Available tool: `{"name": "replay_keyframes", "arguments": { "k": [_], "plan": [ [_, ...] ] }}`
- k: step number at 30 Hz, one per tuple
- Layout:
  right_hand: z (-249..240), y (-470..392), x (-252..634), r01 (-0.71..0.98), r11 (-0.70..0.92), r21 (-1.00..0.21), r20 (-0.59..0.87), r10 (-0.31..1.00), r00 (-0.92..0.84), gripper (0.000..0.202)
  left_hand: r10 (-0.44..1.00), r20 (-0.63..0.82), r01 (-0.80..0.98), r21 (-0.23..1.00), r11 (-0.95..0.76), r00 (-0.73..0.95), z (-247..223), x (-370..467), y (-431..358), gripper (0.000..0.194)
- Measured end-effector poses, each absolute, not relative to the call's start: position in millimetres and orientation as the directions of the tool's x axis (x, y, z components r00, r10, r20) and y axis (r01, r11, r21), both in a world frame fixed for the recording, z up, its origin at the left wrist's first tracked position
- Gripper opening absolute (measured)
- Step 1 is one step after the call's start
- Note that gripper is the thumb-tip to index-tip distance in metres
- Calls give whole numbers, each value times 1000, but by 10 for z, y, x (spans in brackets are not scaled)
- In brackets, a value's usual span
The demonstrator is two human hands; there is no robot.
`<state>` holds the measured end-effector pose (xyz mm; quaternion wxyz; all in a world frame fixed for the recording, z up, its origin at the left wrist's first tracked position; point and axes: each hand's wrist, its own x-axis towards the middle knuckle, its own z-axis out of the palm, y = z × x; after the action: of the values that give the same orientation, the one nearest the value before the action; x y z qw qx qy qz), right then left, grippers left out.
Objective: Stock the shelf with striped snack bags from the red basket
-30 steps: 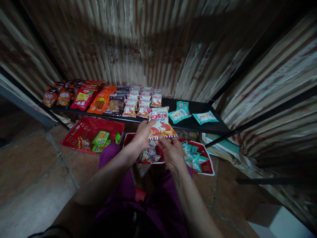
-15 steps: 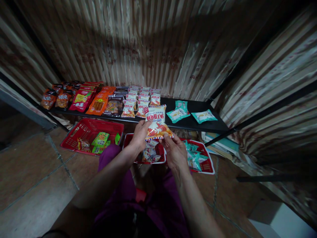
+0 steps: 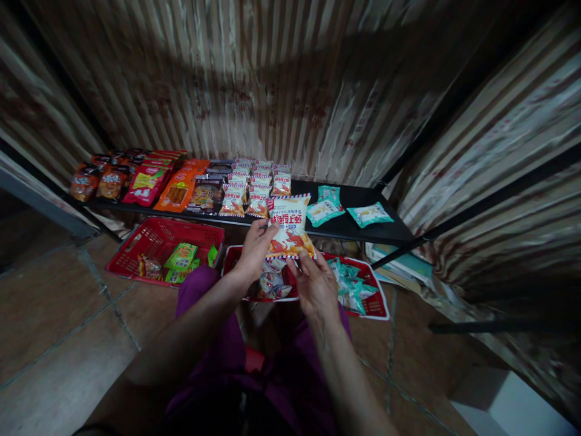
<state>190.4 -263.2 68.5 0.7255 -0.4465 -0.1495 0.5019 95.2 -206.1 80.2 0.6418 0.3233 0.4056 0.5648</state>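
Between my hands is a white and orange snack bag (image 3: 290, 227), its printed side facing up. My left hand (image 3: 255, 249) grips its left edge, thumb on top. At the lower right edge, my right hand (image 3: 314, 281) pinches the bag with its fingers. Behind it, matching snack bags (image 3: 259, 197) stand in rows on the black shelf (image 3: 385, 231). Beneath my hands a red basket (image 3: 232, 257) holds more bags of that kind, partly hidden by my hands. Teal snack bags (image 3: 325, 209) lie on the shelf to the right.
At the left end of the shelf are brown, red and orange packets (image 3: 177, 189). A red basket (image 3: 149, 236) with green packets stands on the floor at left; another red basket (image 3: 379, 297) at right holds teal bags. A black shelf leg (image 3: 402, 251) and books (image 3: 399, 263) are further right.
The snack bag has turned slightly in my hands and now lies flatter to view. Both hands still hold it. The whole view has shifted a little.
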Motion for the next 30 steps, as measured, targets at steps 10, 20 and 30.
{"name": "replay_keyframes", "arguments": {
  "k": [10,20,30],
  "plan": [
    [541,-2624,1996,334,224,-916,385,727,568,34,998,12,-210,977,-25,-61,791,959,-2031,27],
    [465,-2776,1978,907,297,-298,796,602,64,48,991,-43,-593,798,110,127,962,1025,-2160,44],
    [370,-2869,1847,911,338,-238,745,665,-52,40,989,-103,-606,782,145,102,868,991,-2120,47]
  ]
}}
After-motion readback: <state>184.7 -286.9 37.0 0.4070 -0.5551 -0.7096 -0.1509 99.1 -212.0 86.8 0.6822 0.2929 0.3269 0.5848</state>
